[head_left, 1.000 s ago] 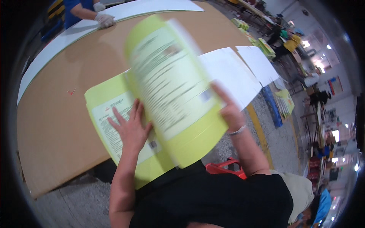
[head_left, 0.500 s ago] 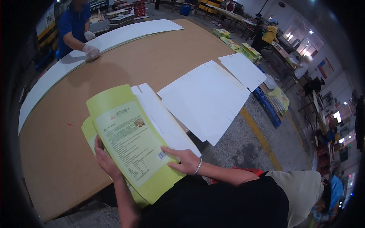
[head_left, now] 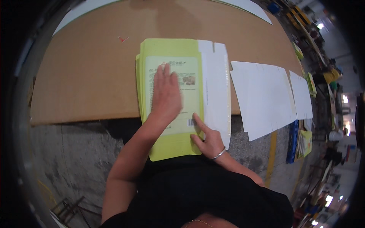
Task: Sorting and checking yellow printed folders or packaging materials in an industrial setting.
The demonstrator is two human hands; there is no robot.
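A stack of flat yellow-green printed cardboard sheets (head_left: 171, 49) lies on the brown table (head_left: 87, 76), its near end hanging over the table's front edge. My left hand (head_left: 165, 95) lies flat on the top sheet's printed panel, fingers spread. My right hand (head_left: 207, 138) rests at the stack's near right corner, its index finger pointing onto the sheet beside a small barcode, other fingers curled. A white flat sheet (head_left: 216, 87) sticks out from under the stack on the right.
Two more white flat sheets (head_left: 264, 97) (head_left: 302, 95) lie to the right, overhanging the table edge. A long white board (head_left: 247, 5) runs along the far side. Grey concrete floor (head_left: 72, 163) lies below, with green stacks and clutter at far right.
The yellow-green sheet I held up and turned over a second ago now lies flat on the stack. My left hand has moved on top of it and my right hand to its near corner.
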